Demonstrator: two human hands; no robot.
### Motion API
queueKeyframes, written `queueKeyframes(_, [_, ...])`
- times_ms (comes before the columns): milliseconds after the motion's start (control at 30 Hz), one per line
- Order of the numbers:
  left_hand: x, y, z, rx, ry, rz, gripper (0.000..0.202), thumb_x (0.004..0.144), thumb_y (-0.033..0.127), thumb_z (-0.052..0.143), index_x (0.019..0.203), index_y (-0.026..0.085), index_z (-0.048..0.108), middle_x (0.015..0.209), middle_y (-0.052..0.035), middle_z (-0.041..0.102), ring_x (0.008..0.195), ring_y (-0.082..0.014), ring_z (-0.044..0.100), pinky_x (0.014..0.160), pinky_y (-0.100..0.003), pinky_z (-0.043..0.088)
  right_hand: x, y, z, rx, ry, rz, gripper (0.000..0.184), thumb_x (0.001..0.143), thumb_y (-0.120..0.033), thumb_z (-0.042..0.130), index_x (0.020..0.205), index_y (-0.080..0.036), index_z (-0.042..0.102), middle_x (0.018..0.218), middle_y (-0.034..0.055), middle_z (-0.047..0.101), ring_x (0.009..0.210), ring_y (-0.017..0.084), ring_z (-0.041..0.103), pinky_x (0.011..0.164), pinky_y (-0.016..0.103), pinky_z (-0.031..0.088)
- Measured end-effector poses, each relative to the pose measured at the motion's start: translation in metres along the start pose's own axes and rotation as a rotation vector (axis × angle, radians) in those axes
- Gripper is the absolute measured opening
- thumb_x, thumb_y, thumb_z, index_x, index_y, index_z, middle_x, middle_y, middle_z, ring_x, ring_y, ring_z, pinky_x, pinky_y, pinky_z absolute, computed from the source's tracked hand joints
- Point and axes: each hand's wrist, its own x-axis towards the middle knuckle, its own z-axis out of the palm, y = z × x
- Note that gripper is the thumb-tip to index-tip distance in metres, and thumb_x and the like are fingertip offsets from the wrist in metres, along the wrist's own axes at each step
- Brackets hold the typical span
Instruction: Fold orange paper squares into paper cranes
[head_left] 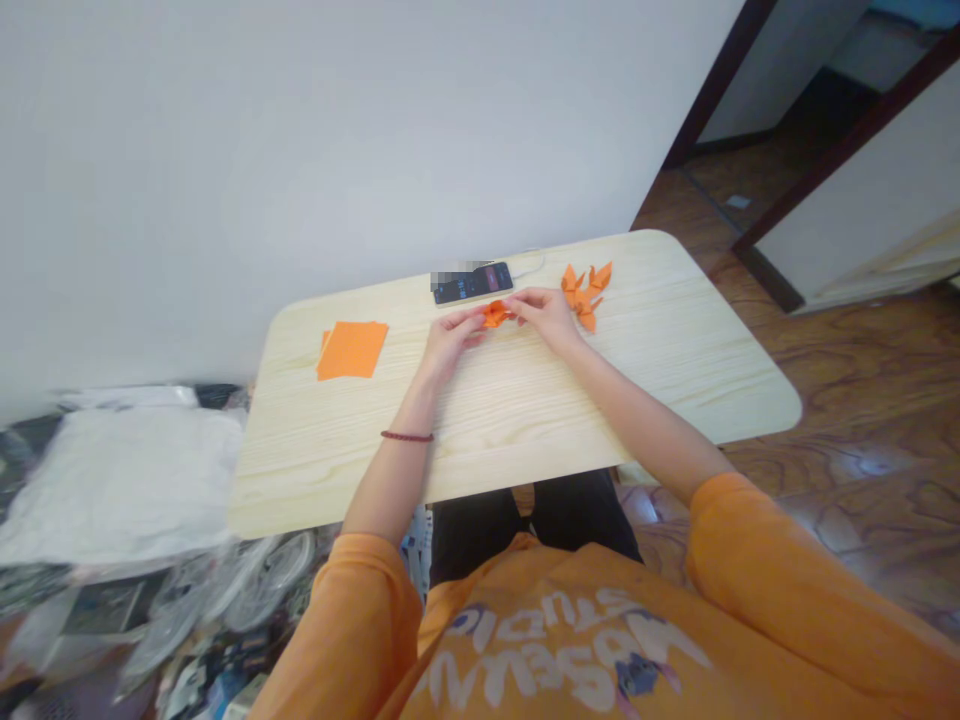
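Between my two hands is a small folded piece of orange paper (495,315), held just above the table near the phone. My left hand (452,338) pinches its left end with thumb and fingertips. At the right end, my right hand (546,314) grips it the same way. The paper's exact folded shape is too small to make out. Several finished-looking orange origami cranes (585,296) lie in a cluster just beyond my right hand. Off to the left, a stack of square orange paper sheets (352,350) rests flat on the table.
A phone (472,284) with a lit screen and a white cable lies at the back edge of the pale wooden table (517,430), against the wall. Left of the table are white bags (127,480) and clutter. A doorway opens at the far right over wooden flooring (862,380).
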Motion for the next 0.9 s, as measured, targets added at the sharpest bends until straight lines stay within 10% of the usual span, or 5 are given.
queueKeyframes(300, [-0.001, -0.005, 0.007, 0.229, 0.161, 0.188, 0.04, 0.067, 0.044, 0.074, 0.093, 0.014, 0.075, 0.089, -0.0091, 0.075, 0.079, -0.0197, 0.068, 0.07, -0.029, 0.054, 0.001, 0.01, 0.004, -0.116, 0.087, -0.033, 0.028, 0.059, -0.04, 0.077, 0.071, -0.017, 0.067, 0.072, 0.004, 0.071, 0.07, 0.017, 0.066, 0.073, 0.031, 0.054])
queueKeyframes(900, [-0.003, -0.009, 0.019, 0.274, 0.193, 0.271, 0.024, 0.073, 0.033, 0.07, 0.088, 0.016, 0.076, 0.079, -0.0052, 0.074, 0.074, -0.0184, 0.067, 0.073, -0.028, 0.05, -0.014, 0.001, 0.012, -0.423, 0.207, -0.17, 0.008, 0.07, -0.024, 0.067, 0.074, -0.02, 0.062, 0.067, -0.0005, 0.065, 0.065, 0.016, 0.061, 0.072, 0.031, 0.047])
